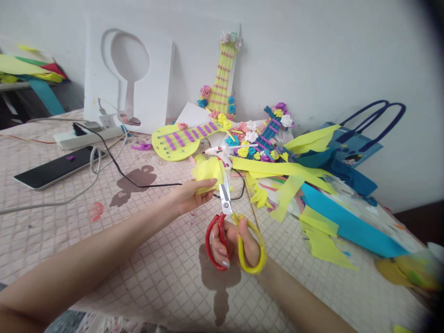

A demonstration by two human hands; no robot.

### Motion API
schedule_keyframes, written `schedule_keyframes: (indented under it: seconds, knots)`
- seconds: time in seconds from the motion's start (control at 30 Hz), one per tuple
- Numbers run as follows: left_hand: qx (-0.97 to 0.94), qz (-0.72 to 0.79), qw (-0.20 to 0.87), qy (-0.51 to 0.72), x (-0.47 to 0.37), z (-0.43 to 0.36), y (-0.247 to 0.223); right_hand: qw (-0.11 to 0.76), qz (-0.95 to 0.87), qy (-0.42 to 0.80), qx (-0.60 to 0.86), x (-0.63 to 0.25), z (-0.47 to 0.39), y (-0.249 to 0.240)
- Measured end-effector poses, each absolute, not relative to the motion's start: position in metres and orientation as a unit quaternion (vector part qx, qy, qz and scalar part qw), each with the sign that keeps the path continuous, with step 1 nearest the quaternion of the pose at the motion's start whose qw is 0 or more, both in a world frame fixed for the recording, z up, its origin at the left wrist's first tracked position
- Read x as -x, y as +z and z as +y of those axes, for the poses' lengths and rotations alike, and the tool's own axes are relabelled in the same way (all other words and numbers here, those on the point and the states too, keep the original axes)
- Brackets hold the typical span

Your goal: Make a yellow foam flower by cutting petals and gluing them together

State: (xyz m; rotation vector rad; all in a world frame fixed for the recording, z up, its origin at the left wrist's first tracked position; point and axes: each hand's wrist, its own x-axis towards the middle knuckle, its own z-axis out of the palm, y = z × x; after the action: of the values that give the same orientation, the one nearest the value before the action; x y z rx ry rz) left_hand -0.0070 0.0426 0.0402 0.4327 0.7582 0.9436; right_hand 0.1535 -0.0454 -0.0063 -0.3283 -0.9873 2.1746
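Observation:
My left hand (197, 195) pinches a folded piece of thin yellow paper (210, 170) between thumb and fingers above the table. In my right hand (239, 243) is a pair of scissors (225, 206), with one red and one yellow handle loop; thumb and fingers sit through the loops. The blades stand slightly apart and point away from me, at the right edge of the yellow paper. Just behind lies a white glue gun (224, 156). I cannot tell whether the blades touch the paper.
Yellow and purple paper instruments (183, 141) with paper flowers lie behind my hands; another (224, 78) leans on the wall. Yellow and blue paper strips (350, 222) cover the right side. A blue bag (364, 143) stands behind. Leftward are a phone-like black slab (58, 167), a power strip (86, 136) and cables.

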Motion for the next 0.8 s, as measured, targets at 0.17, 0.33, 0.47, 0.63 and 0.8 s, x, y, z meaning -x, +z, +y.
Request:
schedule_keyframes:
  seconds: [0.17, 0.33, 0.47, 0.63, 0.8]
  knots:
    - [-0.204, 0.352, 0.797, 0.446, 0.007, 0.0432, 0.0389, 0.361, -0.378, 0.843, 0.127, -0.1551, -0.0447, -0.0082]
    - [-0.215, 0.343, 0.794, 0.454, 0.0074, 0.0437, 0.0387, 0.363, -0.382, 0.837, 0.147, -0.1561, -0.0447, -0.0104]
    - [-0.225, 0.345, 0.786, 0.461, 0.0077, 0.0444, 0.0384, 0.365, -0.385, 0.83, 0.174, -0.1557, -0.045, -0.0098]
    - [-0.229, 0.35, 0.777, 0.471, 0.0077, 0.0453, 0.0378, 0.365, -0.378, 0.831, 0.181, -0.1554, -0.0451, -0.0086]
    - [-0.232, 0.349, 0.773, 0.476, 0.0082, 0.0456, 0.038, 0.359, -0.373, 0.838, 0.169, -0.1554, -0.0447, -0.0076]
